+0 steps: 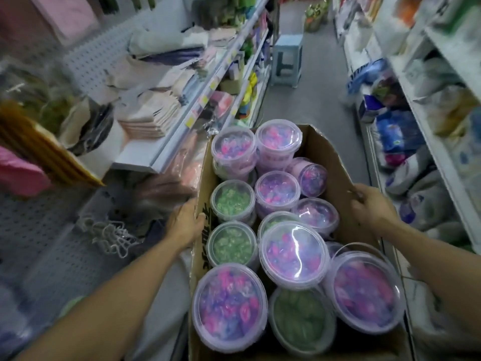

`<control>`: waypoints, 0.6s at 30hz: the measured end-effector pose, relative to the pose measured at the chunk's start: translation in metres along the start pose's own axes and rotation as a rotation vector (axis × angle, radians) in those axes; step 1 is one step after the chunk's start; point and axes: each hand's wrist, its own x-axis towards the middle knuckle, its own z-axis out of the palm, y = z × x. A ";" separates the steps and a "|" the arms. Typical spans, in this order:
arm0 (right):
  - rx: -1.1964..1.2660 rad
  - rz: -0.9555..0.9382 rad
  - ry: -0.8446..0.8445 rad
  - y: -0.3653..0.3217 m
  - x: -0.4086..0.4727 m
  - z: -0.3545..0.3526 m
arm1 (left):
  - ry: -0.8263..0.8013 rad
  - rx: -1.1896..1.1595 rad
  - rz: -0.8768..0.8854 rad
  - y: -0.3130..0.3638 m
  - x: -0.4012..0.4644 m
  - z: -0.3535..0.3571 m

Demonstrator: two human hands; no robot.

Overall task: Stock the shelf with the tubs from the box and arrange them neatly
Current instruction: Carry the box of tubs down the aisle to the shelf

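Cardboard box (335, 162) walls gripped by my left hand (185, 222) and right hand (372, 204), fingers curled; I'd keep it level.

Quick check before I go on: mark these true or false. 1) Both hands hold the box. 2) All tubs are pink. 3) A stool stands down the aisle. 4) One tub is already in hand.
1) True: the left hand and the right hand grip opposite sides of the cardboard box.
2) False: some are green, like this green tub beside a pink tub.
3) True: a blue stool stands there.
4) False: neither hand holds a tub; all lie in the box.
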 end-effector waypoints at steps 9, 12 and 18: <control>0.040 0.091 0.046 0.007 0.226 -0.026 | -0.119 -0.117 0.056 0.104 0.248 0.019; 0.046 0.096 0.065 -0.001 0.305 -0.042 | -0.077 -0.097 0.091 0.142 0.325 0.017; 0.057 0.126 0.094 -0.020 0.449 -0.068 | -0.016 -0.005 0.149 0.211 0.463 0.009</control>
